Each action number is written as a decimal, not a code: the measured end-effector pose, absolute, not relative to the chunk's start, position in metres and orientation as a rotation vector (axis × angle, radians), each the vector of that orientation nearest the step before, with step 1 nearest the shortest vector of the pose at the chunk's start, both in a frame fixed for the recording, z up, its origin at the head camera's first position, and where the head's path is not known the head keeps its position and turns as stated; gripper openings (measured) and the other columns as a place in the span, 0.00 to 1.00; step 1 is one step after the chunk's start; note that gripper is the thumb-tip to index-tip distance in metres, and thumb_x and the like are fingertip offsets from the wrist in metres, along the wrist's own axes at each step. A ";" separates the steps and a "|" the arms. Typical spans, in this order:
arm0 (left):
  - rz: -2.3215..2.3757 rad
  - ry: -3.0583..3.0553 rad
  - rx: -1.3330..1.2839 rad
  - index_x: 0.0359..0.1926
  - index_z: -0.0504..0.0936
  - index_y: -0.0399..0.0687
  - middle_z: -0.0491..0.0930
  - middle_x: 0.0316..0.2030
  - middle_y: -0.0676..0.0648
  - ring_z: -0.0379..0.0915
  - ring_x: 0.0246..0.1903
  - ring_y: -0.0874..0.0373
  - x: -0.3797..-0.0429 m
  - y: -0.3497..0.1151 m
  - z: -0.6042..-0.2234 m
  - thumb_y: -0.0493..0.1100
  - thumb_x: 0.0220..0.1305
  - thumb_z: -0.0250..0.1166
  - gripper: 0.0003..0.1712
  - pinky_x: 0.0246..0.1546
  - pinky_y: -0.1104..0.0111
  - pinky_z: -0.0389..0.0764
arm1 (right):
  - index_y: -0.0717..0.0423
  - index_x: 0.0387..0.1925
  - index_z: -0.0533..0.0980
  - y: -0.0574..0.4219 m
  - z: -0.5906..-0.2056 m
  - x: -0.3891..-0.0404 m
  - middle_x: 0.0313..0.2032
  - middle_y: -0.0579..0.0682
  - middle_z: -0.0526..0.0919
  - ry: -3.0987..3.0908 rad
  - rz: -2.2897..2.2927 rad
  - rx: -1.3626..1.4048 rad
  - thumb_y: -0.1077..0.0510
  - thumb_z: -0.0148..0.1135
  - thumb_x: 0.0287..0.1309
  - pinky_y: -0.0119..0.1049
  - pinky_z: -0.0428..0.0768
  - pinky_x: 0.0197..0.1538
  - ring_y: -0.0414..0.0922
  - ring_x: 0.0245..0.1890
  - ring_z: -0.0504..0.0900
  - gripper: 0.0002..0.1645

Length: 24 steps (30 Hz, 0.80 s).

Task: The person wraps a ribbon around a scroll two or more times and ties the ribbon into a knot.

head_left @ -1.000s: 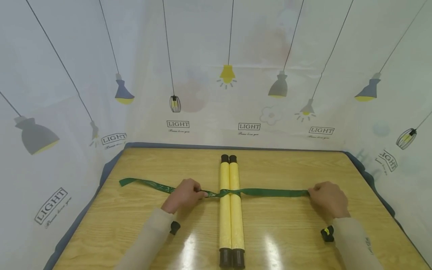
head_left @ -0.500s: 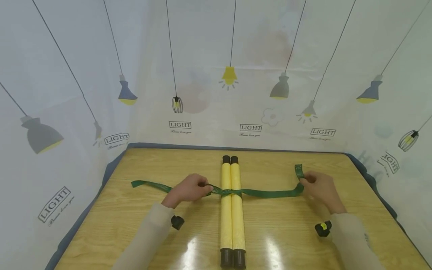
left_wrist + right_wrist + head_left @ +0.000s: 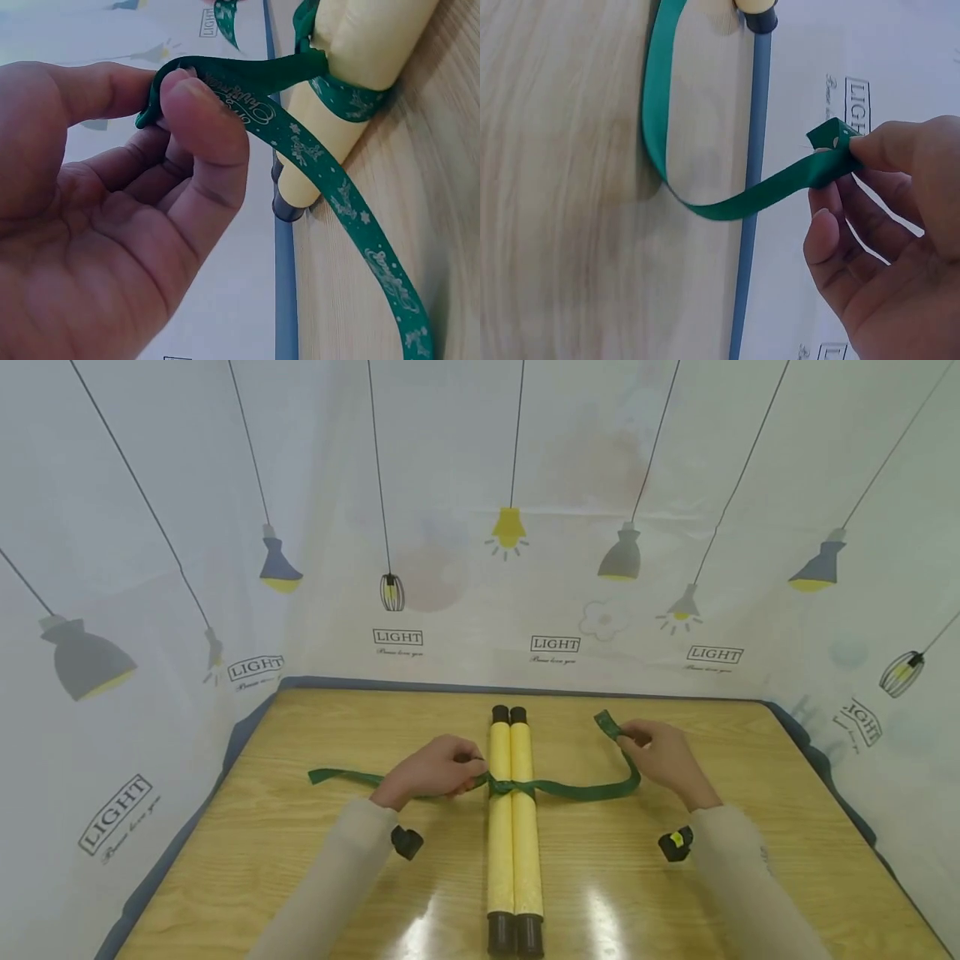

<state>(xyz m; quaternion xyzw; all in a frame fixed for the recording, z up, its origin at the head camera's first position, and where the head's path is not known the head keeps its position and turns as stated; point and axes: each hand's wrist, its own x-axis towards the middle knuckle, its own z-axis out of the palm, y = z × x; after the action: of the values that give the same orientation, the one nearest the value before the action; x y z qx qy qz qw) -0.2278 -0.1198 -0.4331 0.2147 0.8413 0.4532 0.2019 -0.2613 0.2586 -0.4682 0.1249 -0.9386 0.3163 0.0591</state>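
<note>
Two yellow tubes with dark end caps (image 3: 515,852) lie side by side on the wooden table, pointing away from me. A green ribbon (image 3: 585,792) with silvery print goes round both and crosses on top near their middle. My left hand (image 3: 433,770) pinches the ribbon between thumb and fingers just left of the tubes; in the left wrist view it is folded into a loop (image 3: 225,75) there, its tail hanging down. To the right, my right hand (image 3: 663,758) pinches the other tail near its end (image 3: 829,139), raised off the table, the slack curving back to the tubes.
The wooden table (image 3: 300,877) has a blue edge (image 3: 480,685) along its back and sides. White printed sheeting (image 3: 465,485) with lamp drawings surrounds it on the far side, left and right. Each wrist carries a small black camera (image 3: 407,842).
My right hand has moved left and up, bringing the ribbon's end toward the tubes, and the taut tail has gone slack. My left hand has moved slightly right and up, folding the ribbon.
</note>
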 end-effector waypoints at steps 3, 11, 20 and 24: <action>1.277 2.335 0.624 0.32 0.78 0.37 0.70 0.16 0.51 0.63 0.14 0.55 -0.229 -0.116 -0.433 0.47 0.76 0.54 0.19 0.24 0.62 0.74 | 0.58 0.52 0.82 0.246 -0.465 -0.266 0.43 0.53 0.85 -2.835 0.967 0.447 0.53 0.57 0.70 0.49 0.79 0.40 0.51 0.43 0.79 0.17; 1.307 2.266 0.636 0.37 0.78 0.30 0.70 0.16 0.51 0.63 0.14 0.58 -0.231 -0.107 -0.431 0.47 0.76 0.53 0.21 0.22 0.61 0.71 | 0.56 0.50 0.83 0.211 -0.457 -0.280 0.42 0.49 0.85 -2.826 0.978 0.566 0.53 0.59 0.68 0.45 0.79 0.40 0.48 0.41 0.80 0.15; 1.301 2.278 0.639 0.37 0.81 0.36 0.71 0.16 0.49 0.65 0.14 0.57 -0.233 -0.103 -0.432 0.46 0.76 0.54 0.18 0.20 0.68 0.70 | 0.55 0.50 0.83 0.167 -0.450 -0.299 0.43 0.48 0.84 -2.829 1.027 0.654 0.53 0.60 0.68 0.41 0.79 0.38 0.47 0.42 0.79 0.15; 1.302 2.276 0.641 0.37 0.81 0.36 0.71 0.16 0.49 0.66 0.14 0.57 -0.234 -0.102 -0.434 0.46 0.76 0.54 0.18 0.20 0.68 0.71 | 0.54 0.51 0.82 0.147 -0.448 -0.305 0.43 0.47 0.83 -2.850 1.022 0.696 0.53 0.60 0.68 0.38 0.79 0.34 0.45 0.40 0.78 0.15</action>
<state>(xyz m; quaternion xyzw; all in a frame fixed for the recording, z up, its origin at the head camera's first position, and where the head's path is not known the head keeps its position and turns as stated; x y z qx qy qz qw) -0.2338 -0.1018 -0.4337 0.2316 0.8227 0.4706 0.2192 -0.3048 0.1468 -0.4482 0.2241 -0.9172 0.3290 0.0173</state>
